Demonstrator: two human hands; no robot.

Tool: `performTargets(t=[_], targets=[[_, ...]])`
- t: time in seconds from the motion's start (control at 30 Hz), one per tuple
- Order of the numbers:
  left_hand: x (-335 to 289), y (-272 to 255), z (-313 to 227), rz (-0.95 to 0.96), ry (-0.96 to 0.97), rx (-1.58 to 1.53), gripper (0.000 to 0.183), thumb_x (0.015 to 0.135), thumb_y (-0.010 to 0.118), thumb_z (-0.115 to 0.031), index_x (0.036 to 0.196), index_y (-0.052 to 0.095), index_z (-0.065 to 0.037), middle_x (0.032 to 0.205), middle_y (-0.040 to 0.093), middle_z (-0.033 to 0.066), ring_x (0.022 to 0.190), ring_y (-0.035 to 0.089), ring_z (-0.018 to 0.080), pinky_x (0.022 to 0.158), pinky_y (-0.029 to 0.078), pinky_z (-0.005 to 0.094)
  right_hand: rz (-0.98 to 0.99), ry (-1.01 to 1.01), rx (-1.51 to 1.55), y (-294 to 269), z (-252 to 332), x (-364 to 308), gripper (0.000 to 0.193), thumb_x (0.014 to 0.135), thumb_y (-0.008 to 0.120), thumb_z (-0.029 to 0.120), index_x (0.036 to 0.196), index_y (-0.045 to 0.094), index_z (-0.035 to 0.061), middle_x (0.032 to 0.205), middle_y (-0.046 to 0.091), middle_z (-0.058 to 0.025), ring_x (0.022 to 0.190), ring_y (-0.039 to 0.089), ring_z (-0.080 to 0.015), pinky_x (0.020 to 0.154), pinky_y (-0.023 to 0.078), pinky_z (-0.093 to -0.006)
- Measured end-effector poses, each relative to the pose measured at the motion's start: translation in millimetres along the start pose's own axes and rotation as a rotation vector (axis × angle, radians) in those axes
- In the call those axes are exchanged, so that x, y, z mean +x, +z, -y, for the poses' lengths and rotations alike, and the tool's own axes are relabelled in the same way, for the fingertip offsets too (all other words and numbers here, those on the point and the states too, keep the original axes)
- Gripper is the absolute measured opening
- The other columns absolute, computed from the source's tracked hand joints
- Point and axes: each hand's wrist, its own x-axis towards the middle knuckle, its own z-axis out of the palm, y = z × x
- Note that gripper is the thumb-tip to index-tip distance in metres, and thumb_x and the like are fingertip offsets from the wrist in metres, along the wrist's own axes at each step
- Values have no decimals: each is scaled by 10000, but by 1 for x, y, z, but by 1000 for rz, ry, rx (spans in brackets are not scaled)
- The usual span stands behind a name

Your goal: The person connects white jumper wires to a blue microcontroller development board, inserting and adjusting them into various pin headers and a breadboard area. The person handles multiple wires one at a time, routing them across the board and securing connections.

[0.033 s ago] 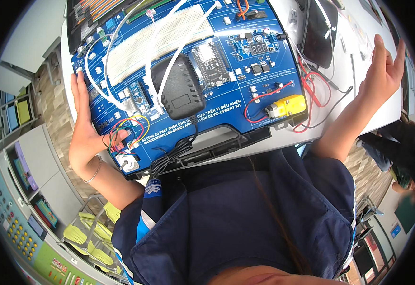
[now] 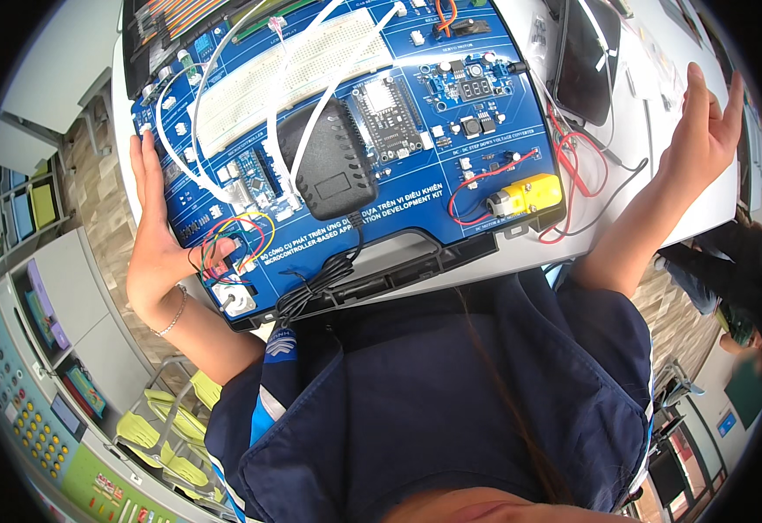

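Observation:
My left hand (image 2: 156, 257) lies along the left edge of a blue electronics training kit (image 2: 398, 205) in a black case. Its fingers are stretched out against the side, and its thumb reaches over the board beside a bundle of thin coloured wires (image 2: 263, 228) and a small motor (image 2: 234, 299). My right hand (image 2: 702, 139) is off to the right, apart from the kit, with fingers spread and nothing in it. On the board sit a black power adapter (image 2: 327, 161), a white breadboard (image 2: 289, 83), a microcontroller board (image 2: 390, 118) and a yellow gear motor (image 2: 527, 196).
A dark phone or tablet (image 2: 587, 65) lies right of the kit, near red wires (image 2: 583, 166) and a black cable. White cables cross the breadboard. The adapter's coiled black cord (image 2: 307, 292) hangs over the case handle. Green chairs (image 2: 167, 427) stand lower left; another person is at far right.

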Motion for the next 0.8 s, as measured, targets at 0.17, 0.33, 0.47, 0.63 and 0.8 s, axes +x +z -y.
performTargets(t=[0.17, 0.33, 0.47, 0.63, 0.8], targets=[[5, 2, 2, -1, -1, -15, 1545, 419, 953, -534, 1617, 136, -1, 1679, 44, 262, 1573, 61, 305, 1233, 111, 412, -21, 1, -36, 4, 3, -2, 651, 854, 823, 132, 1416, 548, -47, 732, 636, 19, 710, 526, -34, 752, 421, -190], [4, 2, 2, -7, -3, -2, 1543, 419, 945, -554, 1616, 144, 0, 1681, 59, 260, 1578, 38, 306, 1235, 94, 417, -61, -40, -88, 5, -3, -2, 448, 876, 811, 149, 1268, 688, -29, 724, 605, 38, 674, 495, -23, 693, 404, -172], [4, 3, 4, -7, 9, 15, 1543, 418, 939, -569, 1615, 150, 0, 1682, 69, 257, 1581, 18, 308, 1235, 80, 421, -63, -93, -58, 7, -7, -1, 384, 871, 806, 146, 1209, 727, -18, 700, 622, 51, 590, 468, 16, 559, 331, -142], [4, 2, 3, -10, -1, 15, 1541, 417, 942, -560, 1614, 152, 3, 1680, 62, 261, 1578, 38, 311, 1235, 93, 421, -66, -24, -54, 8, -1, -2, 430, 866, 808, 158, 1234, 705, -40, 689, 604, 50, 595, 455, 14, 572, 340, -147], [4, 2, 3, -16, 10, 12, 1542, 415, 943, -558, 1613, 152, 4, 1678, 58, 263, 1576, 55, 314, 1235, 104, 420, -123, 75, -109, 6, -2, 0, 504, 838, 837, 174, 1240, 681, -87, 783, 646, -11, 790, 558, -64, 809, 452, -201]])
